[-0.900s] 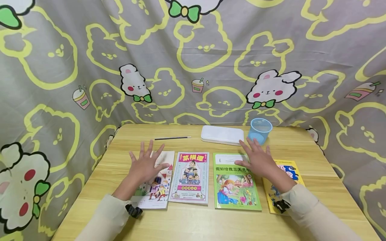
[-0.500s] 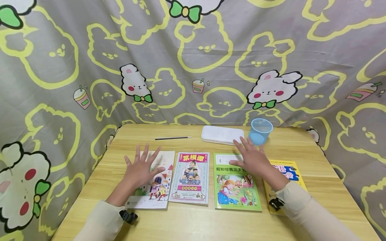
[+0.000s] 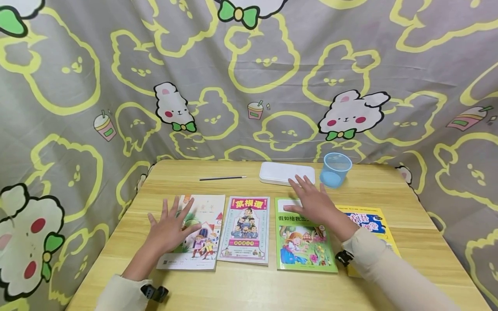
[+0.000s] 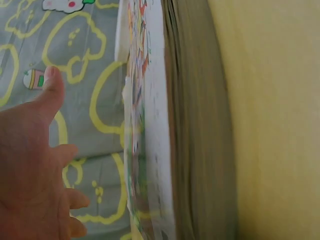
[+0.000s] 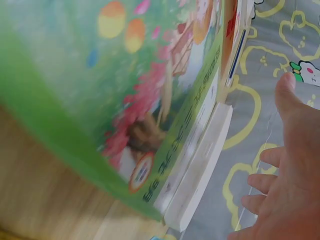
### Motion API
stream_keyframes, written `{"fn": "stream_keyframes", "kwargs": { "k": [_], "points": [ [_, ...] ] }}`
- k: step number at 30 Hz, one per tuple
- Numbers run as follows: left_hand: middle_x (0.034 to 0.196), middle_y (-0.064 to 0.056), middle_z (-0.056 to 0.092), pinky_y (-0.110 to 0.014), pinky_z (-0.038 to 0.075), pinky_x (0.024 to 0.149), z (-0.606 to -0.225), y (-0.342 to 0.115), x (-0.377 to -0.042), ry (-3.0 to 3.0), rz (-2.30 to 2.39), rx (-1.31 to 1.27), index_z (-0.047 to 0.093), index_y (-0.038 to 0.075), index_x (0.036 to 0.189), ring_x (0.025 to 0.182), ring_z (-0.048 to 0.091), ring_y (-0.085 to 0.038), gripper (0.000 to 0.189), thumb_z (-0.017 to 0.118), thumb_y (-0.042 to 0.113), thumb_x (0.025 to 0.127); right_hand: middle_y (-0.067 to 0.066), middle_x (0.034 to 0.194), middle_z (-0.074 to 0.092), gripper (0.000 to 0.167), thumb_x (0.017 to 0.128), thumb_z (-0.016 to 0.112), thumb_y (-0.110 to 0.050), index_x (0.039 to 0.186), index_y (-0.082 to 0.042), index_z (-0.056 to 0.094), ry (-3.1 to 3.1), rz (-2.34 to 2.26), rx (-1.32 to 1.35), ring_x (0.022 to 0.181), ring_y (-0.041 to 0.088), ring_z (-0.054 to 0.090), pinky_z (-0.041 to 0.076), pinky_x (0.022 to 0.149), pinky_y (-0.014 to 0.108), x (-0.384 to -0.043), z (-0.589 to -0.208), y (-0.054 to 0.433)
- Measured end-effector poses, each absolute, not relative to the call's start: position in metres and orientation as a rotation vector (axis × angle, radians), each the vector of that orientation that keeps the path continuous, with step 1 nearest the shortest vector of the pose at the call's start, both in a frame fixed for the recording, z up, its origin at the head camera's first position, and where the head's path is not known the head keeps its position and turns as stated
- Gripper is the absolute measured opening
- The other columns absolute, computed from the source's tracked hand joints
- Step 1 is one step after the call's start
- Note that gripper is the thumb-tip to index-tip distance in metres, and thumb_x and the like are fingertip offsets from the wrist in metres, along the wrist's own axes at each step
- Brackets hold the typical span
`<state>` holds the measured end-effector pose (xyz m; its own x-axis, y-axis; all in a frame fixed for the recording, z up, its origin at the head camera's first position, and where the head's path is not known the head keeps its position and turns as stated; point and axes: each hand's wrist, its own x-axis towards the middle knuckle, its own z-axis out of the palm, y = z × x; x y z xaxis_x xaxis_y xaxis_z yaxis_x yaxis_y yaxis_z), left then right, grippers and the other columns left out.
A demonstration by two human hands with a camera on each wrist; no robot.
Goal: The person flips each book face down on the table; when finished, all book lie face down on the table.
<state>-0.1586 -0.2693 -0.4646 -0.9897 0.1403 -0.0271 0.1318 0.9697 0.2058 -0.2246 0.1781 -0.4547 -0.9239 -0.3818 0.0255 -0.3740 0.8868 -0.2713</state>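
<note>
In the head view, my left hand (image 3: 168, 226), fingers spread, hovers over the left part of a white picture-covered book (image 3: 205, 246). My right hand (image 3: 313, 203) is also spread, above the top of a green book (image 3: 305, 246), hiding part of its title. Between them lies a pink-and-pale-blue book (image 3: 244, 229). A yellow book (image 3: 371, 220) sits at the right, partly behind my right forearm. The left wrist view has my hand (image 4: 32, 170) apart from the white book's thick page edge (image 4: 197, 125). Nothing is held by my fingers in the right wrist view, beside the green cover.
Along the back of the wooden table (image 3: 249, 289) lie a thin dark pen-like stick (image 3: 222, 178) and a white flat case (image 3: 280, 171). A translucent blue cup (image 3: 336, 170) stands right of the case. A patterned curtain (image 3: 218, 142) hangs behind and around the table.
Both hands have drifted left, the left one also toward me. More of the white book's cover and the yellow book's cover now shows. The books, case and cup have stayed in place.
</note>
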Motion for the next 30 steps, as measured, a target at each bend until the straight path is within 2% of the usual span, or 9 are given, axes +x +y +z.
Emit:
{"fn": "stream_keyframes", "kwargs": {
  "k": [6,18,23,30],
  "points": [
    [0.169,-0.030,0.008,-0.093,-0.005,0.100,-0.467,-0.281,-0.149,3.052,0.359,0.189,0.021,0.026,0.166,0.151,-0.006,-0.060,0.091,0.051,0.073,0.095,0.014,0.172,0.018,0.094,0.094,0.064,-0.063,0.165,-0.016,0.025,3.007,-0.412,-0.640,0.158,0.039,0.014,0.009,0.120,0.075,-0.229,-0.453,0.164],
    [0.168,-0.032,0.009,-0.094,-0.004,0.098,-0.472,-0.297,-0.129,2.977,0.465,0.150,0.019,0.022,0.167,0.148,0.000,-0.065,0.096,0.057,0.071,0.093,0.012,0.172,0.018,0.095,0.094,0.063,-0.064,0.165,-0.015,0.024,2.975,-0.399,-0.707,0.158,0.037,0.016,0.014,0.121,0.073,-0.236,-0.448,0.132],
    [0.167,-0.033,0.008,-0.094,-0.005,0.097,-0.474,-0.303,-0.121,2.926,0.570,0.178,0.019,0.019,0.167,0.147,0.000,-0.065,0.100,0.064,0.067,0.091,0.010,0.172,0.017,0.096,0.094,0.060,-0.067,0.166,-0.016,0.023,2.958,-0.376,-0.736,0.158,0.036,0.017,0.015,0.121,0.071,-0.240,-0.448,0.118],
    [0.166,-0.034,0.012,-0.094,-0.003,0.097,-0.475,-0.312,-0.116,2.834,0.709,0.198,0.016,0.012,0.166,0.146,0.002,-0.066,0.114,0.077,0.061,0.083,0.012,0.172,0.020,0.096,0.094,0.059,-0.067,0.166,-0.016,0.021,2.911,-0.373,-0.770,0.158,0.035,0.016,0.016,0.122,0.070,-0.247,-0.452,0.100]
  ]
}}
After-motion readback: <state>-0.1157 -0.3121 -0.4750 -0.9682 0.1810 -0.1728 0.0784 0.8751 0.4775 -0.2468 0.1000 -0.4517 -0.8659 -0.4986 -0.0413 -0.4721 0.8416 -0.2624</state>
